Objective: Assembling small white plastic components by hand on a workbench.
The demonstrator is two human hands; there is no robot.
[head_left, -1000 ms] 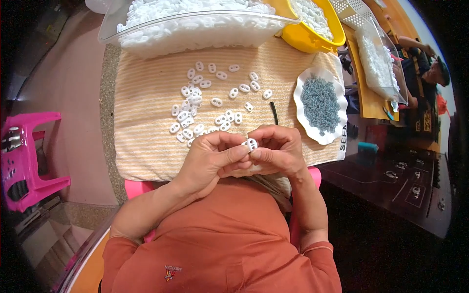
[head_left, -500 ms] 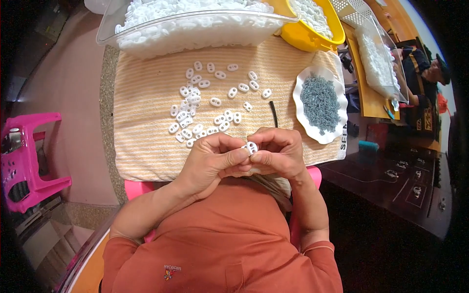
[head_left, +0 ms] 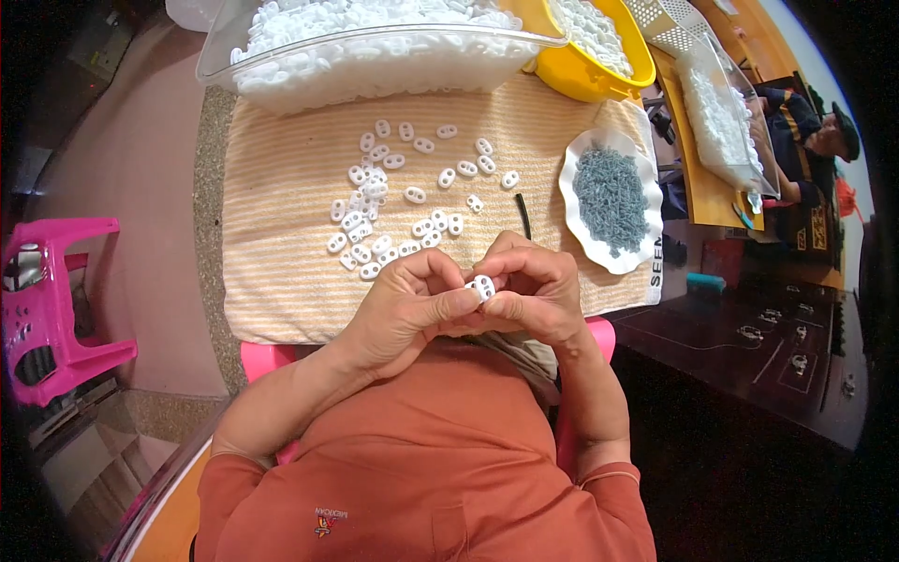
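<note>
My left hand [head_left: 410,304] and my right hand [head_left: 532,290] meet in front of my chest, both pinching one small white two-holed plastic piece [head_left: 482,287] between fingertips. Just beyond the hands, several more white pieces [head_left: 375,211] lie scattered on an orange striped cloth [head_left: 281,244]. A small black stick-like tool [head_left: 523,215] lies on the cloth near my right hand. A white scalloped dish of small grey metal parts [head_left: 609,199] sits to the right.
A clear tray heaped with white pieces [head_left: 365,47] stands at the far edge, a yellow bowl of them [head_left: 599,47] beside it. A pink plastic stool [head_left: 51,309] is at the left. Another person [head_left: 810,140] sits at the far right by a clear bin [head_left: 721,112].
</note>
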